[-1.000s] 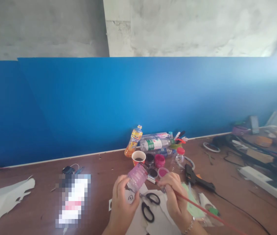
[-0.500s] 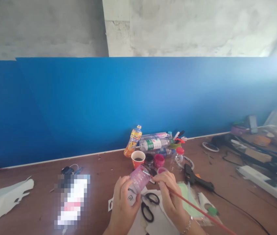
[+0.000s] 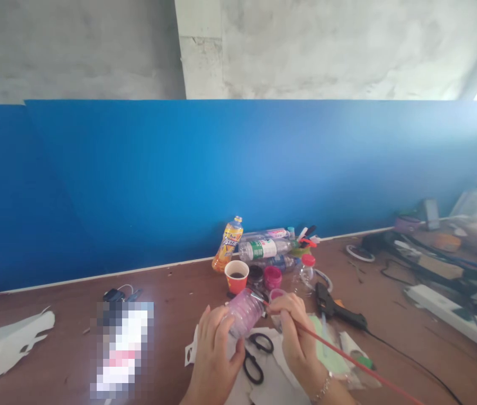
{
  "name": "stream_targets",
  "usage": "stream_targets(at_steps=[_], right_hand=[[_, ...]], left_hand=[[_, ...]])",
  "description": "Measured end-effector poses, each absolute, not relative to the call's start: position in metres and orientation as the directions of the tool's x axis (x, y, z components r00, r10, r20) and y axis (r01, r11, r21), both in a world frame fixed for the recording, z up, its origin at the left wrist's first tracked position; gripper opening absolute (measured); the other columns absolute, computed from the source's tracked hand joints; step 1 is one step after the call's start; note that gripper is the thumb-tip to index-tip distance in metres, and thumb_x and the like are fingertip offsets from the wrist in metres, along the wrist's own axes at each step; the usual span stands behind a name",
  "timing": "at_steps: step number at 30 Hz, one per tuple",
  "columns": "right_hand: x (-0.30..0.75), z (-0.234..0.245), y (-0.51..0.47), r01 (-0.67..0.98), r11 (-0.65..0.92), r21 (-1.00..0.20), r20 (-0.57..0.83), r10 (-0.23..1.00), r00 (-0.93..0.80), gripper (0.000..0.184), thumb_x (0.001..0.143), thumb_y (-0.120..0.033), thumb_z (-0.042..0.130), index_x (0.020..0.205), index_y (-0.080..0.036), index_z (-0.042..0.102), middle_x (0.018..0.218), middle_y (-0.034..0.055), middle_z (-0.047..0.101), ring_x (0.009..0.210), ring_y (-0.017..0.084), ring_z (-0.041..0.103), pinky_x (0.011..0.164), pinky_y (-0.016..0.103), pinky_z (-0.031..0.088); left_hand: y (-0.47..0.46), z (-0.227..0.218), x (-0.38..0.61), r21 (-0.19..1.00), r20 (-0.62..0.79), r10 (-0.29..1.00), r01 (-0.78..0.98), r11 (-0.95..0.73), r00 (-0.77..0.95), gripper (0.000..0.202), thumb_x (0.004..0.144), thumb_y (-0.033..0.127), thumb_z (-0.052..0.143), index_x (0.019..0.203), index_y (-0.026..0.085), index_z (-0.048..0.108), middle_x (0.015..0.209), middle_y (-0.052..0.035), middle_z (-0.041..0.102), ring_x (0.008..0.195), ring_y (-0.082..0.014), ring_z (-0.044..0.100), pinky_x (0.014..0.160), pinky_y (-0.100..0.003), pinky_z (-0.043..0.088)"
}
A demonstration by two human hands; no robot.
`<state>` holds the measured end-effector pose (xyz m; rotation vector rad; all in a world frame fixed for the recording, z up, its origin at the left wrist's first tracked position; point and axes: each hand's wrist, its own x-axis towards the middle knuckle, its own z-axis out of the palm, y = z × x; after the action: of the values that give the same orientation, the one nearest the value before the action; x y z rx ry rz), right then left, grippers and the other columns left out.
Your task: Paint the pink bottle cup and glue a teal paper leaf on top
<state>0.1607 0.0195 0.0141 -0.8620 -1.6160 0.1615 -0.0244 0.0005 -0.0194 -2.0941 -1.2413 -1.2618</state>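
Note:
My left hand [image 3: 215, 351] is closed around the lower end of a clear plastic bottle piece [image 3: 244, 312] whose side is coated with pink paint. Pinched in my right hand [image 3: 295, 334] is a long paintbrush with a red handle [image 3: 335, 350]; its bristles touch the pink side near the far end. Below the bottle piece lie black-handled scissors [image 3: 253, 368] on white paper [image 3: 278, 374]. Just beyond my hands stand an open jar of magenta paint [image 3: 273, 277], a dark jar [image 3: 256, 275] and a red paper cup [image 3: 237, 278] with dark liquid.
An orange drink bottle [image 3: 228, 244] and several clear bottles [image 3: 264, 248] lie near the blue partition [image 3: 221, 169]. To the right are a red-capped bottle [image 3: 306, 273], a black glue gun [image 3: 340, 309] with its cord, and a white power strip [image 3: 453, 318]. A blurred-out bright item [image 3: 124, 349] lies left.
The bottle piece has turned and tilted slightly to the right in my left hand. My right hand and the brush have shifted a little rightward with it.

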Motion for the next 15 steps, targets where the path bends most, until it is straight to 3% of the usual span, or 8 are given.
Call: stream_targets(at_steps=[5, 8, 11, 15], right_hand=[[0.161, 0.0148, 0.0205, 0.441, 0.719, -0.537, 0.802, 0.598, 0.002, 0.026, 0.092, -0.015, 0.033, 0.079, -0.022, 0.054, 0.072, 0.0003, 0.057, 0.071, 0.018, 0.05, 0.071, 0.036, 0.034], [0.1639, 0.0147, 0.0185, 0.407, 0.737, -0.54, 0.816, 0.577, 0.038, 0.028, 0.092, -0.015, 0.033, 0.073, -0.022, 0.052, 0.068, 0.0002, 0.054, 0.068, 0.018, 0.049, 0.068, 0.036, 0.034], [0.1666, 0.0146, 0.0169, 0.38, 0.75, -0.541, 0.828, 0.554, 0.085, 0.031, 0.091, -0.015, 0.033, 0.064, -0.021, 0.048, 0.061, -0.0003, 0.05, 0.063, 0.018, 0.046, 0.066, 0.036, 0.033], [0.1668, 0.0104, 0.018, 0.343, 0.744, -0.573, 0.811, 0.574, 0.111, 0.03, 0.091, -0.016, 0.033, 0.067, -0.022, 0.051, 0.063, 0.0007, 0.051, 0.065, 0.019, 0.049, 0.066, 0.036, 0.035]], left_hand=[[-0.0004, -0.0189, -0.0232, 0.087, 0.848, 0.477, 0.826, -0.558, 0.233, 0.044, 0.075, 0.006, 0.058, 0.116, 0.015, 0.048, 0.112, -0.0124, 0.059, 0.11, -0.0241, 0.053, 0.103, -0.05, 0.039], [0.0015, -0.024, -0.0248, 0.138, 0.833, 0.511, 0.814, -0.564, 0.213, 0.046, 0.075, 0.008, 0.059, 0.118, 0.017, 0.046, 0.113, -0.012, 0.059, 0.11, -0.0248, 0.053, 0.103, -0.05, 0.038], [0.0045, -0.0271, -0.0282, 0.366, 0.774, 0.632, 0.788, -0.494, 0.037, 0.046, 0.075, 0.015, 0.061, 0.118, 0.02, 0.045, 0.115, -0.0125, 0.056, 0.113, -0.0281, 0.052, 0.097, -0.05, 0.043], [0.0073, -0.0228, -0.0318, 0.764, 0.55, 0.794, 0.54, -0.353, -0.26, 0.04, 0.073, 0.022, 0.064, 0.11, 0.022, 0.047, 0.113, -0.0115, 0.054, 0.106, -0.0285, 0.055, 0.09, -0.047, 0.046]])
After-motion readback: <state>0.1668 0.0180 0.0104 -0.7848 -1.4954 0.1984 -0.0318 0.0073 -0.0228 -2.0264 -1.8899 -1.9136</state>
